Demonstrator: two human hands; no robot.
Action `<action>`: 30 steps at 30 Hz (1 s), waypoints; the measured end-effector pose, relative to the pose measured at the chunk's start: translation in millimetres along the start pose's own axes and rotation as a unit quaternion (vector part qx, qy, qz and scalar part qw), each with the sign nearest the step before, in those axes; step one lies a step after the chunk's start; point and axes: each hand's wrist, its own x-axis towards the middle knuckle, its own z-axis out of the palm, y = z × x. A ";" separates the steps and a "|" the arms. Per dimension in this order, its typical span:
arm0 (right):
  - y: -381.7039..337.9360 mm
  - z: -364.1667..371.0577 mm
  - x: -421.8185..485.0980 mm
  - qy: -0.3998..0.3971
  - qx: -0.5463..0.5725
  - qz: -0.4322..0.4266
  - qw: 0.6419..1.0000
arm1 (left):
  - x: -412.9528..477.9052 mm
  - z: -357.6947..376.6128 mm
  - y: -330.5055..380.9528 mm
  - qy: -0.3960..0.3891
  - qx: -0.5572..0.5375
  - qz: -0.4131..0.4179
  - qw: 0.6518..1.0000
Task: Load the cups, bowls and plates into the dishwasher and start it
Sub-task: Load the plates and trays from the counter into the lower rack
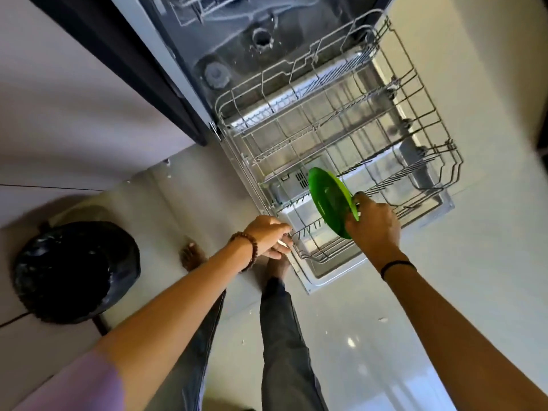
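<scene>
Both forearms reach down from the camera toward the pulled-out lower rack (335,137) of the open dishwasher (237,34). Gripped by its near edge in the right hand (373,223), fingers closed on the rim, the green plate (329,200) stands on edge, tilted, over the rack's front rows of tines; whether it touches them I cannot tell. At the rack's near left corner, the left hand (271,235) curls its fingers around the front wire. A beaded bracelet (247,247) circles the left wrist and a thin black band (397,265) the right. Apart from the plate, the rack is bare, resting over the lowered door (329,277). Dark trousers and a bare foot (191,256) show below on the pale floor (444,292), and a bin lined with a black bag (74,271) stands well to the left.
</scene>
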 end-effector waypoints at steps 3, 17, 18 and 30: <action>-7.5 22.5 1.2 -0.017 -0.029 -0.033 0.999 | 17.0 -5.8 -1.0 0.015 -0.029 0.008 0.999; -31.9 112.5 -16.8 -0.085 -0.111 -0.074 0.987 | 65.2 -5.9 -7.4 0.037 -0.069 0.032 0.996; -31.3 116.4 -13.1 -0.094 -0.115 -0.070 0.986 | 67.3 -5.6 -10.5 0.030 -0.061 0.031 0.997; -15.0 105.7 -2.5 -0.126 -0.082 -0.075 0.986 | 64.8 0.2 -11.5 0.008 0.001 0.036 0.999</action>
